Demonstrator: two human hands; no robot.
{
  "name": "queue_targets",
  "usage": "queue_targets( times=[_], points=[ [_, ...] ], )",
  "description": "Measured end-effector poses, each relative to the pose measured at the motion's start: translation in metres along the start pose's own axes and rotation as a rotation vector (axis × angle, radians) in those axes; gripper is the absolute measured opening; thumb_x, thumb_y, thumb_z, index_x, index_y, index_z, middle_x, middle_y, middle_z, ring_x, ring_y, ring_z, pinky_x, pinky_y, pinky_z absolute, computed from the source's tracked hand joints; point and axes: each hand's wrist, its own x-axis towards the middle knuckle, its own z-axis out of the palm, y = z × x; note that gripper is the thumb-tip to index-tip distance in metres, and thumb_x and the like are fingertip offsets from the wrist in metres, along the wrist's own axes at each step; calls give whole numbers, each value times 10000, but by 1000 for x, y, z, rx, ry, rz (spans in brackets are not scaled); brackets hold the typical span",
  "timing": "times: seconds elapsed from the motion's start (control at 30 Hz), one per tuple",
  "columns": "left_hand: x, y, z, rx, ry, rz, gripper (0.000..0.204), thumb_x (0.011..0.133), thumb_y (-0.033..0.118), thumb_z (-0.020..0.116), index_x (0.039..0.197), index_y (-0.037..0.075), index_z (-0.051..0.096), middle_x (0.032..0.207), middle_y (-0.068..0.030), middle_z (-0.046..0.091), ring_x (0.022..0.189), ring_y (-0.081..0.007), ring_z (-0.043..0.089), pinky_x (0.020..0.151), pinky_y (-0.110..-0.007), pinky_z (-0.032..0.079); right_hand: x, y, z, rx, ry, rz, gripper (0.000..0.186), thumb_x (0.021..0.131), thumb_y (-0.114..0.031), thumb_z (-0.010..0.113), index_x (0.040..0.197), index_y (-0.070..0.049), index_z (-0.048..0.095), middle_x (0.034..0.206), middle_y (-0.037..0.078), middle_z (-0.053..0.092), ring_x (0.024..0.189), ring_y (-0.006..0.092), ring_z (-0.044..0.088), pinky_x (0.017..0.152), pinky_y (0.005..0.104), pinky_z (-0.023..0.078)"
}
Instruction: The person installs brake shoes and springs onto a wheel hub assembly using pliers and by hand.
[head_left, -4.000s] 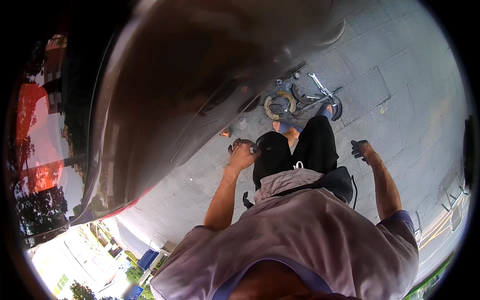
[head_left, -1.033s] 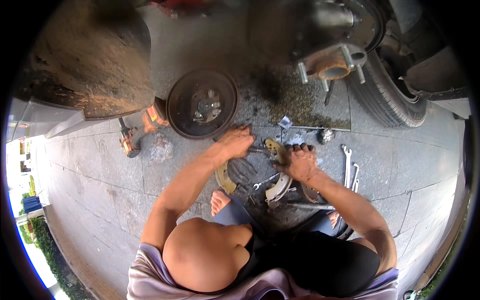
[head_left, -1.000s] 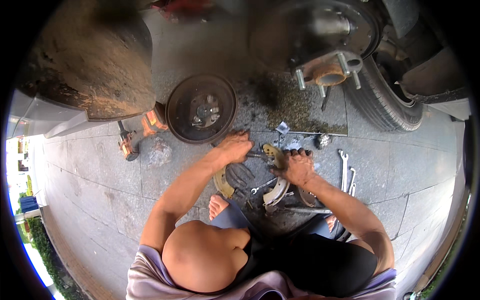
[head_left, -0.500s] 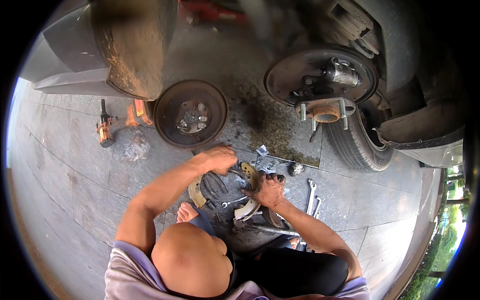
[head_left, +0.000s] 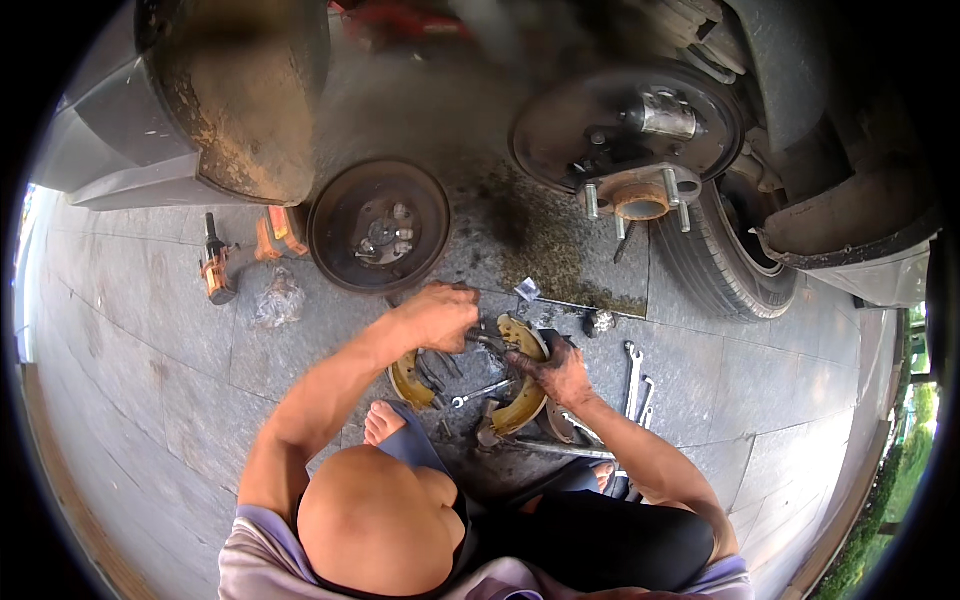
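My right hand (head_left: pixel 560 372) is closed on a curved, yellowish brake shoe (head_left: pixel 520 402), which stands tilted above the paving. My left hand (head_left: pixel 440 316) is closed around a dark, slim piece that runs from the fist toward the upper part of that shoe; its kind is hidden by the fingers and grime. Below my left wrist lies a second brake shoe (head_left: pixel 407 380), with dark curved parts beside it. Between the two shoes rests a small wrench (head_left: pixel 482 392). A hammer-like tool (head_left: pixel 489 428) lies under the held shoe, its long handle pointing right.
A rusty brake drum (head_left: pixel 380 270) lies beyond my left hand, beside an orange cordless impact wrench (head_left: pixel 216 275) and a crumpled plastic bag (head_left: pixel 281 300). Ahead right hang the car's backing plate (head_left: pixel 560 140) and hub (head_left: pixel 640 205), near a tyre (head_left: pixel 715 260). Combination wrenches (head_left: pixel 634 380) lie right.
The held brake shoe has turned, and its yellowish inner side now shows more. My right hand has shifted right with it. My left hand stays closed near its upper part.
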Motion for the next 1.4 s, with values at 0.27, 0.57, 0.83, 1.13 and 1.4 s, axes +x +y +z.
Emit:
queue_targets(
  times=[0.27, 0.57, 0.83, 1.13, 1.4],
  points=[
    [-4, 13, 1, 11, 112, 91, 270, 633, 175, 673, 831, -9, 685, 1073, -194, 633, 1056, -373, 610, 887, -453, 518, -19, 5, -12, 159, 66, -27, 710, 724, -521, 805, 1089, 55, 607, 1041, 231, 693, 1011, 362, 669, 934, 444, 510],
    [-22, -2, 17, -108, 94, -5, 445, 694, 257, 740, 1061, 13, 676, 1264, -198, 579, 1200, -365, 538, 1033, -411, 440, -22, -6, -13, 113, 97, -127, 627, 800, -503, 758, 1123, 22, 641, 1047, 226, 677, 1009, 357, 665, 888, 428, 510],
    [-36, -13, 20, -634, 36, -261, 799, 711, 343, 844, 1367, 41, 504, 1300, -218, 571, 1206, -316, 551, 1039, -400, 427, -20, -9, -19, 139, 116, -116, 572, 835, -469, 745, 1115, 21, 648, 992, 210, 706, 924, 315, 693, 841, 413, 521],
    [-47, -38, 81, -1349, 121, -428, 415, 767, 94, 828, 1137, 16, 658, 989, -7, 691, 900, -100, 604, 814, -278, 501, -26, -32, -42, 53, 30, -77, 558, 859, -477, 708, 1123, 8, 628, 1035, 227, 684, 979, 381, 665, 871, 452, 501],
    [-40, 1, 32, -1408, 310, -438, 342, 774, 105, 823, 1061, -22, 689, 921, -34, 710, 839, -100, 630, 789, -292, 521, -50, -66, -98, -12, 81, -114, 518, 847, -417, 740, 1131, 6, 649, 1010, 206, 698, 955, 349, 686, 865, 431, 522]
  ],
)
